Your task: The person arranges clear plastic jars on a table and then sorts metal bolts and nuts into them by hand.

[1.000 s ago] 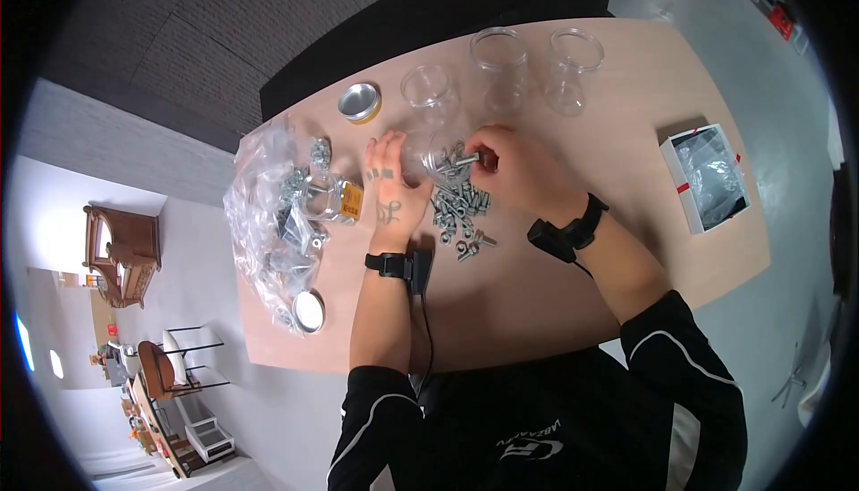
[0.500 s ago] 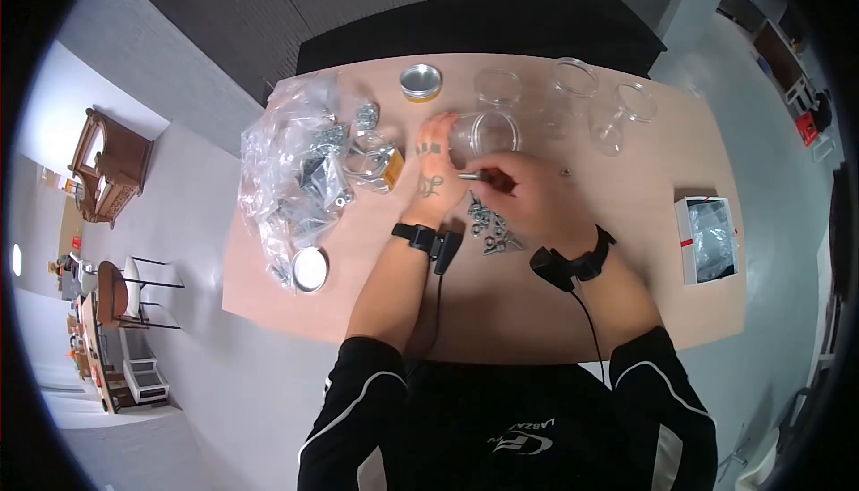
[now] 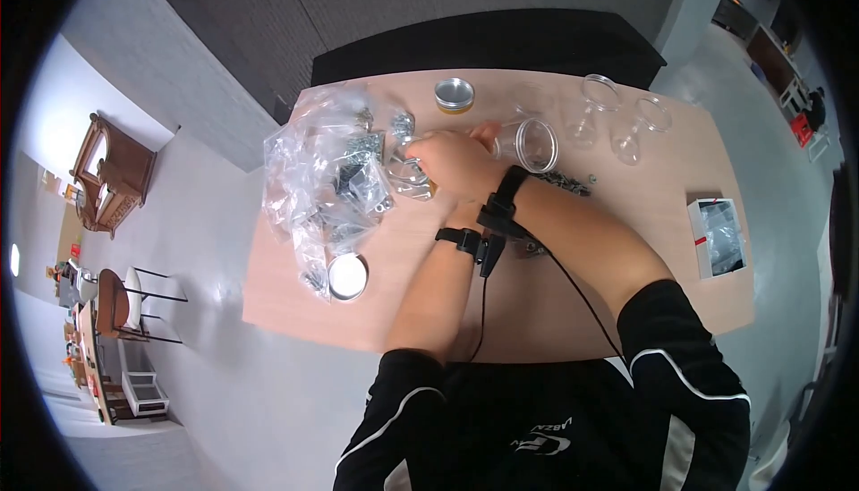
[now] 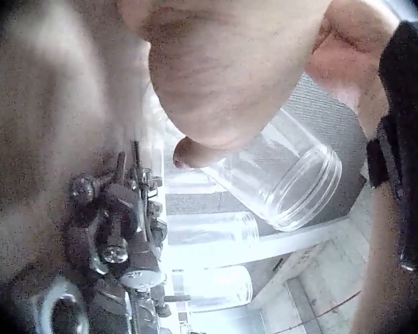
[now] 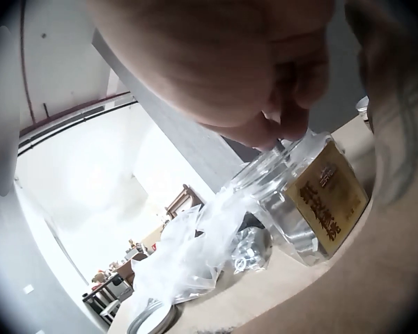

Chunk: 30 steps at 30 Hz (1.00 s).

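Observation:
In the head view my right hand point(image 3: 455, 164) reaches across my left wrist to a clear jar with a gold label point(image 5: 328, 200). Its curled fingertips are right at that jar's mouth, pinching a small metal piece point(image 5: 280, 145), apparently a bolt, mostly covered by the fingers. My left hand point(image 3: 486, 132), largely hidden under the right one, holds a clear jar point(image 3: 537, 146) tilted, its mouth turned toward me. A pile of bolts and nuts point(image 4: 115, 229) lies on the table close by the left hand, partly covered by the right forearm in the head view.
Clear plastic bags point(image 3: 309, 169) of hardware cover the left side of the table. A white lid point(image 3: 347, 277) lies near them, and a round tin point(image 3: 455, 96) stands at the back. Two clear jars point(image 3: 631, 145) stand back right, near a white box point(image 3: 718, 239).
My right hand has left the bolt pile and crossed leftward over the left arm to the labelled jar, carrying a bolt. The head view has turned, shifting the table.

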Each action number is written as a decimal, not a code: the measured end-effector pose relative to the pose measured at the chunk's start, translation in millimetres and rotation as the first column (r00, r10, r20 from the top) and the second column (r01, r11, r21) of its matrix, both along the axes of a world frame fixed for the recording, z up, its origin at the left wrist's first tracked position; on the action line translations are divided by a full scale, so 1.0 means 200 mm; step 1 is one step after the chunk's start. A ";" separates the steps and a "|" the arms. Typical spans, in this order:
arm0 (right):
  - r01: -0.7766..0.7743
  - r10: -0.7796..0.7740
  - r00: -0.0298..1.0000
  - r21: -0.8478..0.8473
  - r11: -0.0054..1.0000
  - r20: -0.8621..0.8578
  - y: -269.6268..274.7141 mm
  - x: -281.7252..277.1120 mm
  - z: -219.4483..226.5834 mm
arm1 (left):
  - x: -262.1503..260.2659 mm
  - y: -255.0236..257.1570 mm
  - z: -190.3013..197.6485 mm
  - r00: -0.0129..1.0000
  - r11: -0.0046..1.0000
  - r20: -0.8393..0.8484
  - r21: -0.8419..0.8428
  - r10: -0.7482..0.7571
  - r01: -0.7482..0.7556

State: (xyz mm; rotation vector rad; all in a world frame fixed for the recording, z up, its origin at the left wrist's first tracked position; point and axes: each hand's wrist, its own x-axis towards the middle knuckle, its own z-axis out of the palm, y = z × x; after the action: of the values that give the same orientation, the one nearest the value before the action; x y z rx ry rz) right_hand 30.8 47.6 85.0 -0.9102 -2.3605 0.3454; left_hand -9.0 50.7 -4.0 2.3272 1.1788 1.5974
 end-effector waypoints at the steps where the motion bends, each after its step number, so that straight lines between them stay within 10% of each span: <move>1: 0.038 -0.038 0.999 0.095 0.995 0.001 0.00 -0.01 -0.02 | 0.00 -0.01 0.00 1.000 1.000 -0.005 -0.001 0.013 -0.013; 5: 0.090 -0.051 0.986 0.250 0.964 -0.160 -0.04 0.08 -0.02 | 0.03 -0.02 0.01 0.998 0.998 -0.020 -0.016 0.058 -0.058; 9: -0.014 -0.082 0.910 -0.229 0.973 -0.406 -0.12 0.45 0.14 | 0.05 -0.03 -0.01 0.996 0.996 -0.007 -0.037 0.086 -0.086; 12: 0.175 -0.282 0.851 -0.267 0.948 -0.444 -0.24 0.79 0.19 | 0.08 0.00 -0.03 0.994 0.994 0.052 -0.055 0.096 -0.093; 15: 0.251 -0.519 0.631 -0.482 0.840 -0.577 -0.26 1.14 0.04 | 0.08 0.03 -0.04 0.991 0.995 0.113 -0.077 0.067 -0.058; 16: 0.285 -0.544 0.649 -0.493 0.822 -0.532 -0.24 1.25 -0.05 | 0.07 0.02 0.03 0.995 0.955 0.040 -0.285 0.096 -0.081; 20: 0.390 -0.556 0.798 -0.504 0.771 -0.233 -0.28 1.38 -0.24 | 0.08 -0.01 0.01 0.946 0.934 0.269 -0.349 0.182 -0.081; 30: 0.372 -0.424 0.899 -0.319 0.872 -0.108 -0.31 1.27 -0.34 | 0.09 -0.03 0.00 0.956 0.942 0.266 -0.335 0.125 -0.030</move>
State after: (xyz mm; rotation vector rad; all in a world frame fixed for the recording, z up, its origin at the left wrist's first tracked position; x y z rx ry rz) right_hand 285.1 -15.0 17.0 -1.4169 -1.9258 0.5868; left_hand 9.2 45.7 -4.4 1.8001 1.3584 1.5515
